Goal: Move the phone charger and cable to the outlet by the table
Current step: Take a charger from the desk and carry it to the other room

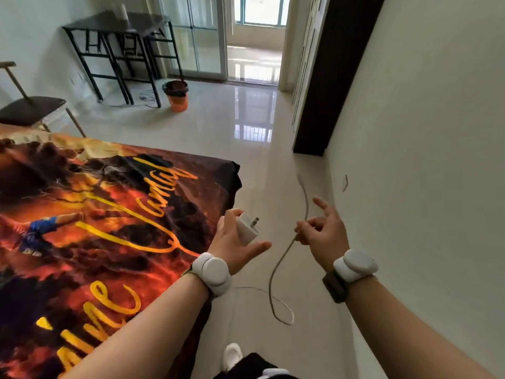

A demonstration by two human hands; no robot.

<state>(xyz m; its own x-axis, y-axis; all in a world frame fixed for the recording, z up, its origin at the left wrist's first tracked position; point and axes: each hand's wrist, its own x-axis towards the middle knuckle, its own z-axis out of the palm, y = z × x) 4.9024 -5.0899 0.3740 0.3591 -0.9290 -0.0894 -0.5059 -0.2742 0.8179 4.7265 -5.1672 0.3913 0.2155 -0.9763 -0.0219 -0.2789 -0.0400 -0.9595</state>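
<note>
My left hand (232,242) holds a white phone charger (247,228) with its two metal prongs pointing up and to the right. My right hand (323,232) pinches a thin white cable (274,272); its free end rises above the hand and the rest loops down toward the floor. The index finger of that hand is stretched out. A black table (120,26) stands far off at the back left against the wall, with a tangle of wires on the floor under it. No outlet by the table can be made out.
A bed with an orange and black printed cover (95,228) fills the left side. A dark chair (30,110) stands beyond it. An orange bin (177,95) sits beside the table. Glossy tiled floor (246,127) runs between bed and right wall (423,132). A wall plate (345,183) is on that wall.
</note>
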